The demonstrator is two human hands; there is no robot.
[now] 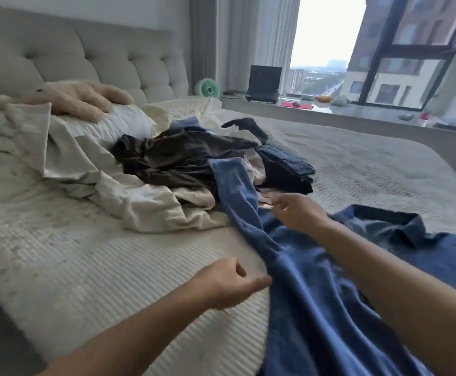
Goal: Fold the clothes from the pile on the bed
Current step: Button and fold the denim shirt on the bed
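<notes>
The bed (91, 267) fills most of the view, its pale ribbed cover bare at the near left. On it, toward the middle, lies the one pile of clothes (183, 164): a cream garment at the left, a dark brown one on top, dark navy pieces at the right; how many garments it holds in all cannot be told, as they overlap. In front of the pile a single blue denim shirt (316, 294) is spread toward the near right edge, collar at the far right, with one sleeve (237, 191) running up across the pile's edge.

The step in hand seems to be laying this shirt out flat before the first fold. Two hands show, both bare. The left hand (229, 283) is at the shirt's left edge, its thumb and fingers drawn together at the cloth, apparently pinching the seam near the sleeve's base, though motion blur makes this unsure. The right hand (297, 210) hovers over the upper part of the shirt beside the sleeve, its fingers loosely curled; it appears to hold nothing.

The next move probably calls for pulling the sleeve clear of the pile and smoothing the shirt's body, so that the folds fall straight.

Behind, one plush toy (67, 99) lies on the pillows and one small green fan (208, 88) stands by the window.
</notes>
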